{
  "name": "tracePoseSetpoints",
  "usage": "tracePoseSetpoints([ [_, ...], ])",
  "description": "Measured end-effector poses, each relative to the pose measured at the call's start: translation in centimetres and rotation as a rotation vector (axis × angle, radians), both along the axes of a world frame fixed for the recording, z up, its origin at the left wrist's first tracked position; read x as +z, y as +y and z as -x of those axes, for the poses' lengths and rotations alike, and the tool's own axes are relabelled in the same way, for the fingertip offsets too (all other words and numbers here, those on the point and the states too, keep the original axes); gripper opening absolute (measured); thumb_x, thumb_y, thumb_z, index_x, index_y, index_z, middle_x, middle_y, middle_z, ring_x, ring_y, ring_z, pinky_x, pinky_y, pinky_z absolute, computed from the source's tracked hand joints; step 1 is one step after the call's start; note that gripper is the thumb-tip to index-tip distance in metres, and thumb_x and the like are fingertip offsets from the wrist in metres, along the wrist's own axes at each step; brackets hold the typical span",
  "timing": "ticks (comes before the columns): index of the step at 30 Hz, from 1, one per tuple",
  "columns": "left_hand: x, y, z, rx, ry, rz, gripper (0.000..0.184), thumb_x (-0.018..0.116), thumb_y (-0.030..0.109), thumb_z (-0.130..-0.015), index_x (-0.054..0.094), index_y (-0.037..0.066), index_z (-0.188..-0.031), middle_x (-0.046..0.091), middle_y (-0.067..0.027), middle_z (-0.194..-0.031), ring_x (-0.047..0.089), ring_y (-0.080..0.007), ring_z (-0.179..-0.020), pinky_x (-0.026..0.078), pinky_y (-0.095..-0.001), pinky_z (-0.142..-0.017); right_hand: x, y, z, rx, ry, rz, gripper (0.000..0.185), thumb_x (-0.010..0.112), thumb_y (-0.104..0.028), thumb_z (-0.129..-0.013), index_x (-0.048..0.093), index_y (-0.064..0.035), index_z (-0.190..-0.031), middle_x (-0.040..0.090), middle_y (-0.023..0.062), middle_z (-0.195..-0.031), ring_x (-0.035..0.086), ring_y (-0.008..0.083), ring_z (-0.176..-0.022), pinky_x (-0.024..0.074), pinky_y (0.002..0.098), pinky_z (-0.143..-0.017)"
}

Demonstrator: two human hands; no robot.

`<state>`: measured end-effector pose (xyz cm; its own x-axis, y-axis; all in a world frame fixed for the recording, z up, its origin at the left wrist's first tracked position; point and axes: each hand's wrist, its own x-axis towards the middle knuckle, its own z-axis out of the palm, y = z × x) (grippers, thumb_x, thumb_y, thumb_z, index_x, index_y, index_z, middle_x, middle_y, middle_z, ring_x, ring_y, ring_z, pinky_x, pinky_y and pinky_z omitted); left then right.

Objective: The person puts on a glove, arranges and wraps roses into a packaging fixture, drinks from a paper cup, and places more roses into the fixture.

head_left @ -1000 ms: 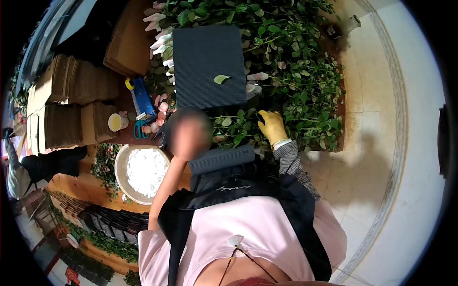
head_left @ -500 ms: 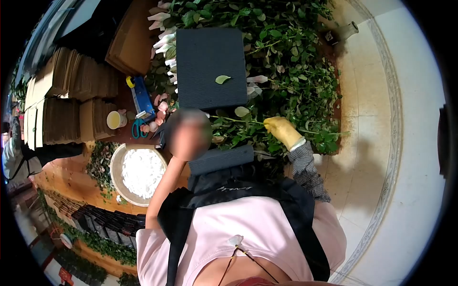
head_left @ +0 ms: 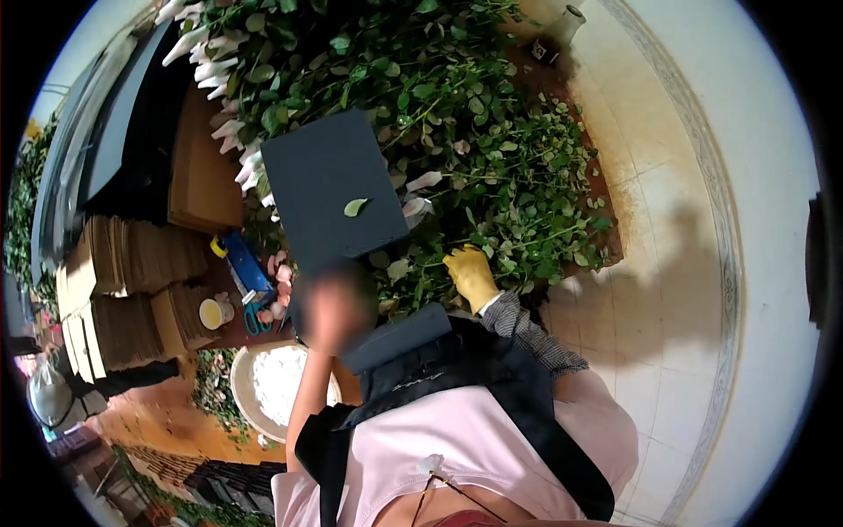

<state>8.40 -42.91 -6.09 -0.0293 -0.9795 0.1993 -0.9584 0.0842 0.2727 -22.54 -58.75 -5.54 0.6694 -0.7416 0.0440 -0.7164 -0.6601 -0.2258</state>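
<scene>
Leafy stems: a dense spread of green-leaved cut stems (head_left: 518,176) is laid across the surface, with some seen between the two hands.
Left hand: the bare left hand (head_left: 334,307) is held at the near left edge of the stems; it is blurred, so its opening and any hold cannot be told.
Right hand: the yellow-gloved right hand (head_left: 470,277) is set against the near stems, fingers partly curled; whether one is gripped cannot be told.
Table: a reddish-brown surface (head_left: 235,335) is glimpsed under turquoise-handled scissors (head_left: 256,319), fallen pink petals (head_left: 283,274) and a pale yellow-filled cup (head_left: 213,314).
Panel: a dark grey rectangular board (head_left: 329,176) is laid over the stems, a single pale green leaf (head_left: 356,207) resting on it.
Left side: stacked brown cardboard sheets (head_left: 140,255) are seen beyond the cup; nearer, a round cream basin (head_left: 241,378) is filled with white pieces (head_left: 279,382).
Room: pale floor tiles (head_left: 645,316) are bordered by a white wall (head_left: 755,263).
</scene>
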Motion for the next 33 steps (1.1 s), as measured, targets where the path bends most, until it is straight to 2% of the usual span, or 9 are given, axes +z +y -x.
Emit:
tracePoseSetpoints([
  [5, 1.7, 0.6, 0.8, 0.069, 0.108, -0.169, 0.056, 0.082, 0.024, -0.064, 0.059, 0.006, -0.112, 0.05, -0.0185, -0.134, 0.048, -0.0397, -0.12, 0.036, -0.0526, -0.105, 7.0, -4.7, 0.8, -0.093, 0.041, -0.508, 0.039, 0.059, -0.029, -0.092, 0.06, -0.0063, -0.124, 0.065, 0.0166, -0.123, 0.061, 0.0348, -0.112, 0.0476, 0.0453, -0.098],
  [8, 1.2, 1.4, 0.9, 0.057, 0.182, -0.143, 0.056, 0.082, 0.023, -0.067, 0.057, 0.003, -0.112, 0.048, -0.0239, -0.136, 0.045, -0.0428, -0.125, 0.033, -0.0559, -0.109, 11.2, -9.6, -2.3, -0.116, -0.111, 0.064, 0.04, 0.068, -0.02, -0.086, 0.06, -0.0061, -0.123, 0.067, 0.0147, -0.09, 0.065, 0.0322, -0.082, 0.0514, 0.0457, -0.079],
  [12, 1.5, 1.0, 0.9, 0.055, 0.144, -0.149, 0.058, 0.083, 0.024, -0.067, 0.059, 0.002, -0.115, 0.049, -0.0208, -0.136, 0.045, -0.0385, -0.128, 0.031, -0.0557, -0.111, 15.0, -16.2, -9.8, -0.02, -0.151, 0.549, 0.051, 0.069, -0.015, -0.086, 0.055, -0.0121, -0.134, 0.063, 0.011, -0.13, 0.06, 0.0274, -0.12, 0.0397, 0.0399, -0.111],
  [14, 1.3, 1.1, 0.9, 0.065, 0.135, -0.147, 0.058, 0.083, 0.024, -0.067, 0.059, 0.003, -0.116, 0.049, -0.0198, -0.138, 0.044, -0.0371, -0.13, 0.03, -0.0556, -0.111, 10.4, -21.8, -12.5, 0.053, -0.146, 0.879, 0.042, 0.066, -0.008, -0.083, 0.061, -0.0119, -0.124, 0.068, 0.0074, -0.11, 0.065, 0.0255, -0.103, 0.0407, 0.0407, -0.108],
  [16, 1.2, 1.2, 0.9, 0.059, 0.12, -0.14, 0.057, 0.082, 0.023, -0.068, 0.057, 0.005, -0.116, 0.048, -0.021, -0.138, 0.045, -0.04, -0.128, 0.032, -0.0559, -0.11, 7.5, -25.1, -13.9, 0.088, 0.098, 0.443, 0.029, 0.062, -0.007, -0.083, 0.066, -0.0129, -0.111, 0.07, 0.006, -0.093, 0.067, 0.0241, -0.092, 0.0427, 0.0396, -0.106],
  [18, 1.0, 1.2, 0.7, 0.071, 0.127, -0.143, 0.056, 0.083, 0.022, -0.068, 0.058, 0.005, -0.115, 0.048, -0.0199, -0.138, 0.046, -0.0399, -0.127, 0.033, -0.0553, -0.109, 9.5, -25.3, -15.6, 0.105, 0.157, 0.486, 0.013, 0.065, -0.013, -0.08, 0.068, -0.012, -0.092, 0.067, 0.0013, -0.074, 0.068, 0.0195, -0.083, 0.0487, 0.0348, -0.085],
  [20, 1.5, 1.0, 1.2, 0.079, 0.142, -0.155, 0.057, 0.083, 0.021, -0.067, 0.058, 0.005, -0.115, 0.049, -0.0187, -0.139, 0.046, -0.0397, -0.127, 0.034, -0.0546, -0.109, 13.5, -22.6, -15.9, 0.136, -0.026, 0.672, 0.016, 0.066, -0.013, -0.078, 0.068, -0.0114, -0.093, 0.068, 0.0003, -0.077, 0.067, 0.0183, -0.084, 0.0472, 0.0336, -0.08],
  [22, 1.5, 1.0, 1.0, 0.066, 0.139, -0.104, 0.056, 0.083, 0.021, -0.066, 0.058, 0.006, -0.114, 0.049, -0.0181, -0.139, 0.047, -0.0393, -0.126, 0.035, -0.0543, -0.107, 15.3, -21.1, -14.4, 0.207, -0.197, 0.734, 0.014, 0.062, -0.011, -0.082, 0.069, -0.0101, -0.094, 0.068, 0.002, -0.077, 0.066, 0.019, -0.087, 0.0464, 0.0357, -0.096],
  [33, 2.2, 1.0, 1.2, 0.114, 0.202, -0.145, 0.057, 0.083, 0.023, -0.065, 0.062, 0.004, -0.116, 0.05, -0.0154, -0.14, 0.045, -0.0331, -0.13, 0.031, -0.0521, -0.111, 13.7, -19.8, 3.6, -0.192, 0.038, 0.631, 0.033, 0.056, -0.001, -0.08, 0.069, -0.0116, -0.108, 0.069, 0.0072, -0.094, 0.065, 0.0237, -0.098, 0.0423, 0.0379, -0.106],
])
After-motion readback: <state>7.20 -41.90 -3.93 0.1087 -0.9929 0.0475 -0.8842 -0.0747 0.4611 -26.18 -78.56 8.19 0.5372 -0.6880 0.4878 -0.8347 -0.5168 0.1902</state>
